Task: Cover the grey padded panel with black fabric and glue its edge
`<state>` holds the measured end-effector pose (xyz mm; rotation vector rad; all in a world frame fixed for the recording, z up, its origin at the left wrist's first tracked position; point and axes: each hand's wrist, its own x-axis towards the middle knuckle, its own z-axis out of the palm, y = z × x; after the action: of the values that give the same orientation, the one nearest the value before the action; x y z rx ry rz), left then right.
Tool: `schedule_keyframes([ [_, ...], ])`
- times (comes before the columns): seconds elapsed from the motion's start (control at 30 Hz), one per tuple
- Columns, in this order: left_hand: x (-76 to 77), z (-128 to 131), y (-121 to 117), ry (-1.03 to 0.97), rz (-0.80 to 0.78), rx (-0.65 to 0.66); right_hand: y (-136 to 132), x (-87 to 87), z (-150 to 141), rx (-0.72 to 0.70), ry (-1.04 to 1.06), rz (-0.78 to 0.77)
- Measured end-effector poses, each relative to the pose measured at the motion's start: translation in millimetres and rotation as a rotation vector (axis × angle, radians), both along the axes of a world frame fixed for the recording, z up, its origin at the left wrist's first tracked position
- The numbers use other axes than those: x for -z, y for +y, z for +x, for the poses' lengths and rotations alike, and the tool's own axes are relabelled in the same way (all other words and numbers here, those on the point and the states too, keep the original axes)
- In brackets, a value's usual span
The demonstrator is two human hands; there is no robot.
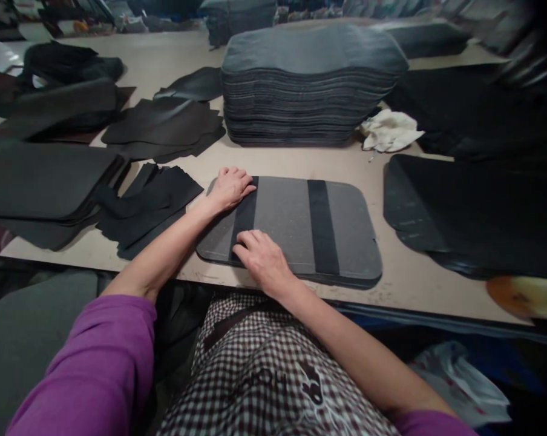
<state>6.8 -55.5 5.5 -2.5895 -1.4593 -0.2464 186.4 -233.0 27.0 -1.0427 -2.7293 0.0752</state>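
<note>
The fingers of the left hand (232, 186) are bending loosely over the upper end of the left black strip (245, 215), unclenched, while those of the right hand (263, 259) are curling over its lower end; whether the right fingertips are pinching the strip, I cannot tell. That strip is running across the grey panel (282, 224), which is lying flat at the center of the frame, near the front edge of the table (409, 290). A right black strip (323, 233) is crossing the panel's other half. Small black pieces (150, 203) are lying just left of the panel, with larger dark sheets (42, 181) spreading along the left side. Above the panel, a tall stack (310, 91) of dark pieces is standing at upper center, a crumpled white cloth (390, 130) resting beside its right end. Black sheets (473, 212) are covering the right side. At the bottom, a checked apron (255, 369) is showing between purple sleeves (96, 363).
</note>
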Motion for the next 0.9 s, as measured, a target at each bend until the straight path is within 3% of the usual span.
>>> schedule_keyframes([
  [0.1,-1.2,1.2,-1.3,-0.011,0.005,0.003,-10.5,13.1,1.5,-0.106,0.046,0.018],
  [0.27,-0.3,1.4,-5.3,-0.027,-0.016,-0.010,-24.1,24.9,12.4,-0.132,0.137,0.069],
  [0.47,9.3,-2.8,8.5,0.014,-0.030,-0.039,-20.5,19.9,63.3,-0.127,0.261,0.012],
  [0.57,4.4,-2.4,12.3,-0.002,-0.037,-0.055,-13.4,14.0,115.7,0.048,0.399,0.016],
  [0.67,-5.5,-0.4,15.1,-0.008,-0.001,-0.100,3.0,6.8,190.4,0.366,0.449,0.066],
  [0.8,-21.3,11.8,17.7,-0.070,0.068,-0.110,32.3,-4.0,290.6,0.804,0.157,0.099],
  [0.9,-32.7,33.0,15.7,-0.125,0.097,-0.068,49.7,-9.7,334.7,0.904,-0.119,0.064],
])
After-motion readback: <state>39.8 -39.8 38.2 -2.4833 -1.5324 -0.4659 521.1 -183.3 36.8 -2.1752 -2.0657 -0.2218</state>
